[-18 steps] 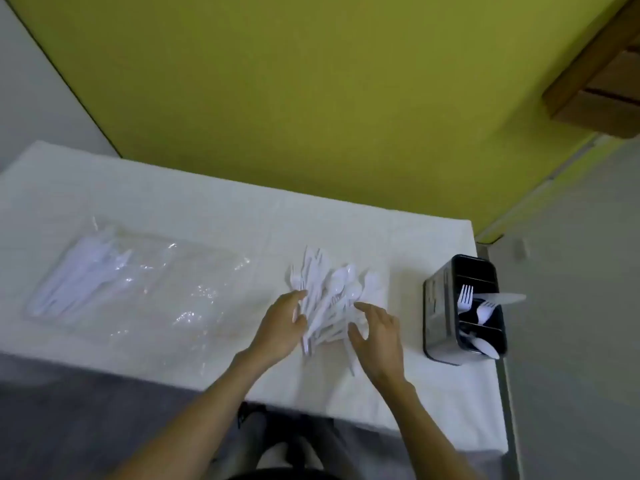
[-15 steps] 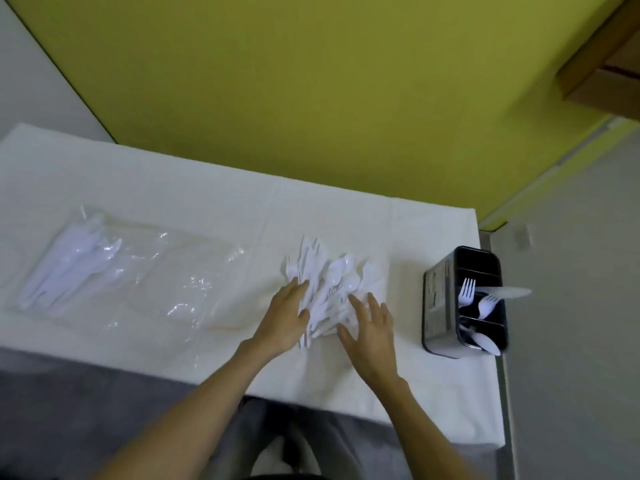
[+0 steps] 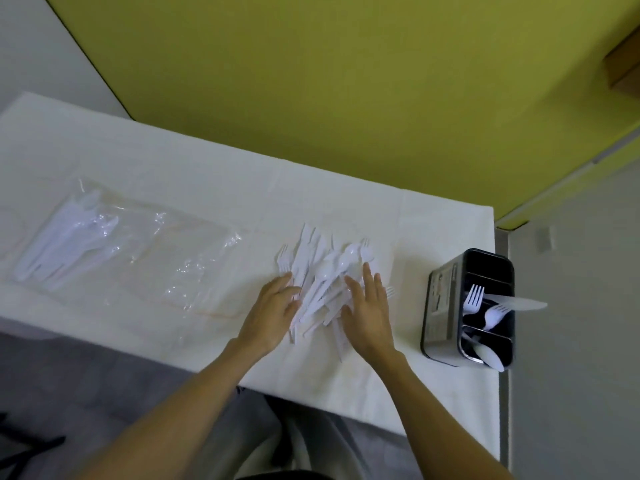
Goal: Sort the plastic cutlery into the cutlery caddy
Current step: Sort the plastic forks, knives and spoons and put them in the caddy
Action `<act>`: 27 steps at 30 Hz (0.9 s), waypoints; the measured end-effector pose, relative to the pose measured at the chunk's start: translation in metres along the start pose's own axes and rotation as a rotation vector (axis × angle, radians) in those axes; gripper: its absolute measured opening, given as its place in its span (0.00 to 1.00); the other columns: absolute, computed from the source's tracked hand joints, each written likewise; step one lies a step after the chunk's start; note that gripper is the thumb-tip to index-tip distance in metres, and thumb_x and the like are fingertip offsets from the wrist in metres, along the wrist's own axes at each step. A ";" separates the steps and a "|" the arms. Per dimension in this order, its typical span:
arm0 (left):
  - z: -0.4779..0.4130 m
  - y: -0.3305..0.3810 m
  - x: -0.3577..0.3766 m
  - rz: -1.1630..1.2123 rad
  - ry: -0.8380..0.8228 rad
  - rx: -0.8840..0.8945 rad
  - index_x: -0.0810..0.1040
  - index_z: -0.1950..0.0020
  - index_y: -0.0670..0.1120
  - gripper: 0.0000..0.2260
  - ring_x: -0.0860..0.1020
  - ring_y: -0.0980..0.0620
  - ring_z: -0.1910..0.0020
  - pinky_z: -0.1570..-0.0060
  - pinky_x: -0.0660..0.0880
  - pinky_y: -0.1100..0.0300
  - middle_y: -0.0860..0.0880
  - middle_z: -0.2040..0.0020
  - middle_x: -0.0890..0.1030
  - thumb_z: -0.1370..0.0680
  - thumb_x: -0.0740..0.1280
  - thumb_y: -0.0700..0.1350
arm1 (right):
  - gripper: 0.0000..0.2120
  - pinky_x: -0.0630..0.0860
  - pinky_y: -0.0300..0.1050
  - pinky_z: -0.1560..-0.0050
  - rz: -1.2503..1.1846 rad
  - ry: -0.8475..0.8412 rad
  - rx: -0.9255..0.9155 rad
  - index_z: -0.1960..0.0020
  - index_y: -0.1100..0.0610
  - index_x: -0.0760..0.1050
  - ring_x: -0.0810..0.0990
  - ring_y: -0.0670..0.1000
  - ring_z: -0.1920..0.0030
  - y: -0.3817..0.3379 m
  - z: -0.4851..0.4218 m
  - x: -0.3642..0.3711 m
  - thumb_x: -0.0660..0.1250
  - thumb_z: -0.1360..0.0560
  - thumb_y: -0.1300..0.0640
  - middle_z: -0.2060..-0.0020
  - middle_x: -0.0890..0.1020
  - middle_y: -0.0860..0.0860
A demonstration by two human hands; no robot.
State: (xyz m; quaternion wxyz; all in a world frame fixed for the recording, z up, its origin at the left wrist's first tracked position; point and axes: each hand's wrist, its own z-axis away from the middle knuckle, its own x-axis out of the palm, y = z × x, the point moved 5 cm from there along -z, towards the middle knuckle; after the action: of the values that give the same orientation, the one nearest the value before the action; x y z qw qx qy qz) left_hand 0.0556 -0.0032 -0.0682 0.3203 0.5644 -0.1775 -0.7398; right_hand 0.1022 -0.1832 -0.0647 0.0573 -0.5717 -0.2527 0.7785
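Note:
A loose pile of white plastic cutlery (image 3: 322, 268), with forks, spoons and knives mixed, lies on the white tablecloth near the table's middle. My left hand (image 3: 273, 308) rests flat against the pile's left side, fingers spread. My right hand (image 3: 367, 310) lies flat on the pile's right side, fingers apart, covering some pieces. Neither hand grips anything. The dark cutlery caddy (image 3: 446, 303) stands at the table's right edge; it holds two forks, a knife lying across the top and a spoon in the nearest compartment.
A clear plastic bag (image 3: 114, 251) with more white cutlery inside lies on the left of the table (image 3: 173, 174). A yellow wall runs behind the table. The table's right edge is just beyond the caddy, with grey floor below.
Both hands have slid forward onto the pile, the right hand flattening over its right side. The view has tilted slightly, and the pile has been pressed closer together.

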 end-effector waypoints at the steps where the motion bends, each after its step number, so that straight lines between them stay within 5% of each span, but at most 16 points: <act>1: 0.000 0.000 -0.005 -0.005 0.077 -0.021 0.75 0.35 0.43 0.13 0.65 0.48 0.29 0.32 0.64 0.61 0.47 0.29 0.68 0.19 0.61 0.43 | 0.23 0.53 0.54 0.23 -0.010 0.036 0.009 0.25 0.54 0.65 0.52 0.61 0.22 -0.003 0.001 -0.004 0.61 0.20 0.59 0.21 0.54 0.58; 4: -0.007 0.000 -0.015 -0.001 0.203 -0.107 0.75 0.39 0.43 0.10 0.74 0.45 0.43 0.44 0.73 0.56 0.45 0.42 0.74 0.21 0.64 0.41 | 0.21 0.64 0.53 0.29 0.003 0.062 -0.010 0.29 0.52 0.70 0.63 0.59 0.27 -0.017 0.002 -0.007 0.63 0.21 0.57 0.26 0.65 0.56; 9: -0.023 -0.013 -0.012 0.049 0.087 -0.237 0.76 0.46 0.45 0.09 0.79 0.47 0.51 0.51 0.75 0.58 0.46 0.49 0.76 0.23 0.69 0.46 | 0.18 0.78 0.55 0.47 0.171 0.055 -0.130 0.38 0.51 0.79 0.79 0.61 0.42 -0.045 -0.004 0.004 0.73 0.27 0.56 0.36 0.78 0.57; 16: -0.023 -0.036 -0.016 0.259 0.034 -0.290 0.78 0.47 0.44 0.09 0.79 0.52 0.58 0.55 0.74 0.63 0.48 0.52 0.82 0.24 0.71 0.46 | 0.12 0.76 0.54 0.45 0.181 0.130 0.050 0.42 0.56 0.80 0.78 0.60 0.43 -0.034 -0.001 0.001 0.71 0.25 0.56 0.39 0.78 0.57; 20: -0.021 -0.048 -0.021 0.460 0.025 -0.362 0.79 0.50 0.46 0.06 0.82 0.49 0.58 0.51 0.81 0.54 0.49 0.56 0.83 0.26 0.72 0.43 | 0.09 0.77 0.48 0.53 0.115 0.134 0.112 0.45 0.58 0.81 0.79 0.56 0.49 -0.063 -0.019 0.006 0.68 0.23 0.57 0.47 0.80 0.54; 23: -0.019 -0.056 -0.030 0.513 0.033 -0.387 0.79 0.51 0.47 0.05 0.83 0.49 0.59 0.50 0.81 0.49 0.51 0.58 0.82 0.26 0.71 0.43 | 0.11 0.77 0.46 0.53 0.014 0.080 0.278 0.43 0.58 0.77 0.78 0.53 0.49 -0.079 -0.040 0.014 0.60 0.19 0.54 0.48 0.78 0.52; 27: -0.018 -0.059 -0.042 0.535 0.013 -0.375 0.78 0.48 0.45 0.07 0.82 0.51 0.61 0.50 0.81 0.49 0.53 0.61 0.81 0.25 0.71 0.42 | 0.11 0.72 0.44 0.60 -0.009 0.058 0.528 0.52 0.59 0.73 0.79 0.54 0.58 -0.076 -0.054 0.021 0.64 0.20 0.50 0.56 0.77 0.53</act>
State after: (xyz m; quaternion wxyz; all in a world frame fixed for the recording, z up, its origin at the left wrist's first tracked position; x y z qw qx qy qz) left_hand 0.0633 0.0698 -0.0804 0.6030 0.4337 -0.1779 -0.6455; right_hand 0.1293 -0.0917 -0.0599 0.2149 -0.5582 -0.0417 0.8003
